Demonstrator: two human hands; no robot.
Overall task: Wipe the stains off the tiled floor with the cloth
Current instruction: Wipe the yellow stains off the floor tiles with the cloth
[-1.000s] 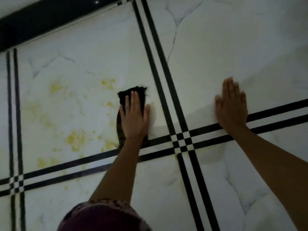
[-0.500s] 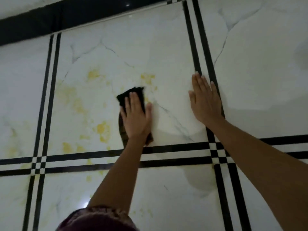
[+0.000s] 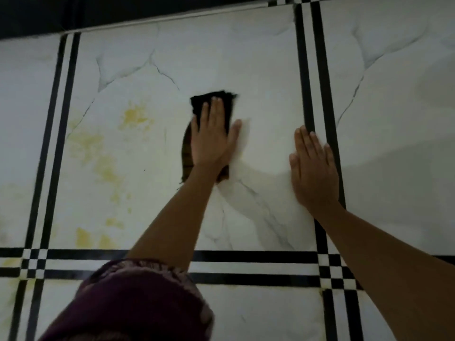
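Note:
A dark cloth (image 3: pixel 197 105) lies flat on the white marbled floor tile (image 3: pixel 246 57), and my left hand (image 3: pixel 213 136) presses down on it with fingers spread. Its far end sticks out beyond my fingertips. Yellow stains (image 3: pixel 134 116) spread over the left part of the same tile, with more patches (image 3: pixel 83 237) near its front left corner. My right hand (image 3: pixel 312 166) rests flat and open on the tile's right edge, beside a black stripe, holding nothing.
Double black stripes (image 3: pixel 317 70) run between the tiles on the right, on the left (image 3: pixel 61 119) and along the front (image 3: pixel 246 257). A black skirting band (image 3: pixel 98 13) borders the far side. A dark patterned sleeve (image 3: pixel 138 306) fills the lower left.
My left hand has pushed the cloth farther up the tile, over the spots that were by my fingertips. My right hand shifted left to the stained tile's right edge. The view moved left.

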